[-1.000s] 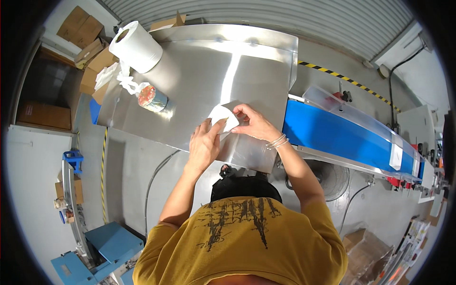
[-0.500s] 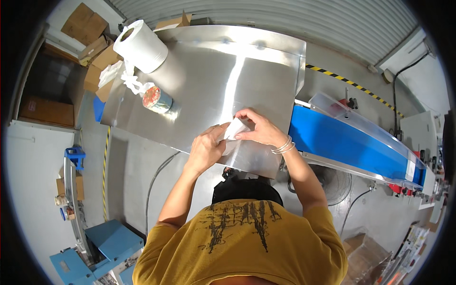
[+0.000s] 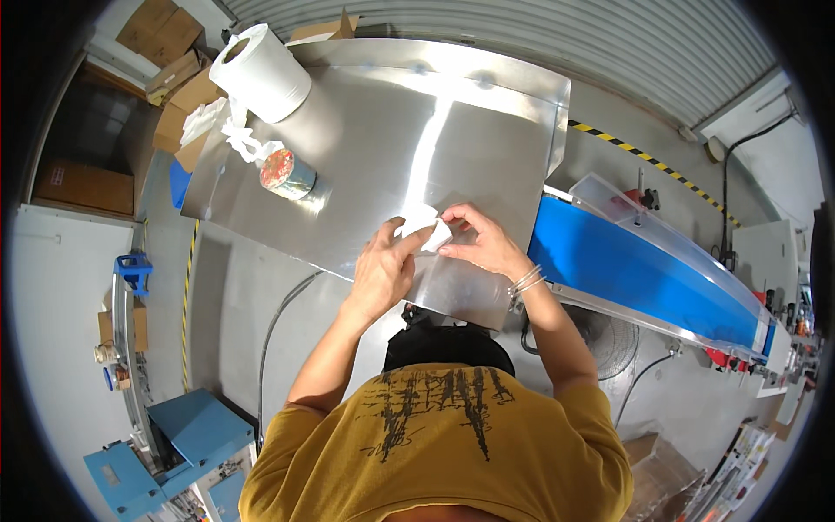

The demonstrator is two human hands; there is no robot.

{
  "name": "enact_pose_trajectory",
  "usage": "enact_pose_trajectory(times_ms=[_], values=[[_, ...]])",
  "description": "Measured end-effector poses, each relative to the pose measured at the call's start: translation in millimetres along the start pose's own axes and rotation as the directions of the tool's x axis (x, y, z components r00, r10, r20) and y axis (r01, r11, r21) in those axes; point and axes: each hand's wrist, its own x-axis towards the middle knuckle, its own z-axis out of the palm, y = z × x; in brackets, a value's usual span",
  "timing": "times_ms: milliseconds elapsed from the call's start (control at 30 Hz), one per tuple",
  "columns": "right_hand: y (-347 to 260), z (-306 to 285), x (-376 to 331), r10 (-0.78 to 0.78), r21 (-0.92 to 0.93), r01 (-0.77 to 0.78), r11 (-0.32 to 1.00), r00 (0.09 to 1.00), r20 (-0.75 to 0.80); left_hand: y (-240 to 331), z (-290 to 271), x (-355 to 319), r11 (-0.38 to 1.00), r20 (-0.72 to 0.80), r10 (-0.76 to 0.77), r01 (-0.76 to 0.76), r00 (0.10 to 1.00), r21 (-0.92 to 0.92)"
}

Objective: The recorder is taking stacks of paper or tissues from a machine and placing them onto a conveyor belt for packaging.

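A small white folded piece of paper (image 3: 424, 233) is held over the near part of the steel counter (image 3: 417, 130), close to its front edge. It is gripped from both sides. The left hand (image 3: 383, 271) lies palm down, and its fingers (image 3: 410, 242) are closed on the left edge of the paper. The right hand (image 3: 483, 245) is placed on the other side, and its fingers (image 3: 450, 252) are pinched on the right edge of the paper. Thin bracelets (image 3: 524, 280) are worn on the right wrist. Whether the paper is resting on the counter or is lifted a little above it cannot be told.

At the far left corner of the counter a large roll of white paper (image 3: 261, 71) is standing. Just beside it some crumpled white paper (image 3: 228, 130) is lying, and near that a small round tin (image 3: 285, 172) with a coloured lid is seen. These things are well apart from the hands. To the right of the counter a blue conveyor belt (image 3: 635, 274) is running away at an angle. Cardboard boxes (image 3: 170, 39) are stacked on the floor behind the left end of the counter.
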Motion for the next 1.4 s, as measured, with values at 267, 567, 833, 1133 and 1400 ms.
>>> enact_pose_trajectory(times_ms=[267,567,833,1133,1400], values=[[1,2,-1,-0.001,0.074,0.002,0.997,1.000,-0.015,6,-2,0,0.997,-0.020,0.027,-0.025,0.999,0.078],[18,-4,-16,-0.085,0.029,0.086,0.996,0.995,-0.052,12,-1,4,0.998,0.011,-0.039,0.038,0.999,0.053],[97,-125,-148,0.403,0.176,-0.486,0.856,0.412,-0.817,3,2,0,0.999,-0.100,0.032,-0.032,0.994,-0.002],[79,-280,-292,-0.097,-0.141,-0.988,0.069,0.134,-0.986,30,3,7,0.966,-0.005,-0.247,0.247,0.969,0.072],[2,-154,-181,-0.049,0.057,0.075,0.996,0.929,-0.367,102,63,62,0.847,0.456,0.195,0.085,0.868,-0.525]])
